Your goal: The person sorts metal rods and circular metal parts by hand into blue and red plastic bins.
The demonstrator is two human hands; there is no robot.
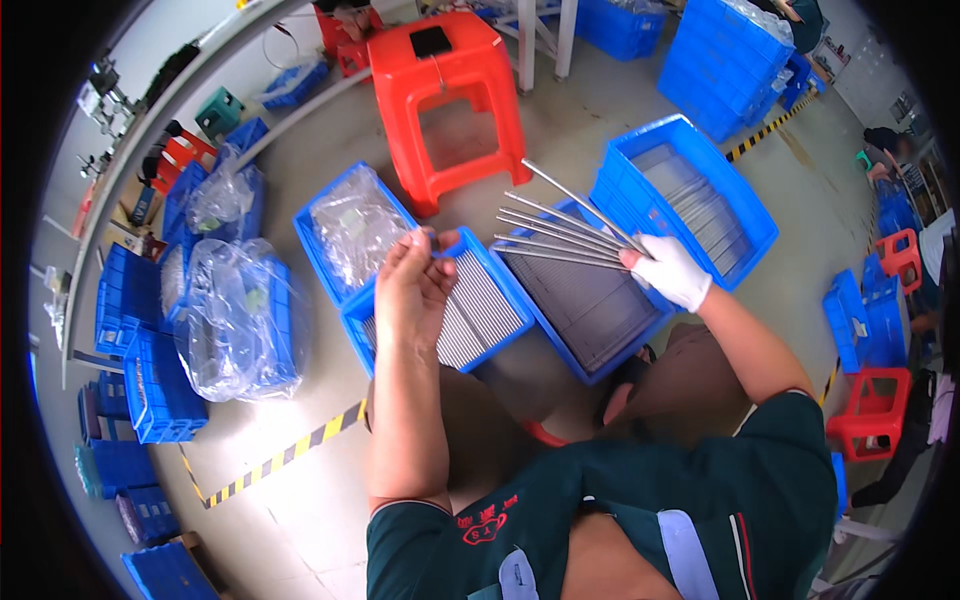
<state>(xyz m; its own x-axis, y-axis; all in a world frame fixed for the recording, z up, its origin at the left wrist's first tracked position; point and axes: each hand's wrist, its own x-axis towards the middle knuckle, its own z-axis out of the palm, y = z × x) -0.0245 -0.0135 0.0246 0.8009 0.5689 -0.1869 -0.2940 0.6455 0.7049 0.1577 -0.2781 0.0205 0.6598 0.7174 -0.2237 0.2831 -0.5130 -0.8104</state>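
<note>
My right hand (672, 272), in a white glove with bare fingertips, grips a fanned bundle of thin metal rods (570, 236) that points up and to the left. Beneath them is a blue crate (655, 328) lined with rows of grey rods or a ribbed layer; I cannot tell which. My bare left hand (415, 285) is raised with its fingers curled and thumb and forefinger close together; whatever they may hold is too small to make out. Below it stands a blue crate (525, 325) with neat rows of shiny metal rods (475, 315).
Behind the crates stands a red stool (440, 50) with a dark flat object (431, 41) on it. Right of it is a deeper blue crate (765, 235) holding rods. Plastic bags (360, 225) fill another crate. Stacked blue crates (715, 70) and striped floor tape (290, 460) lie farther out.
</note>
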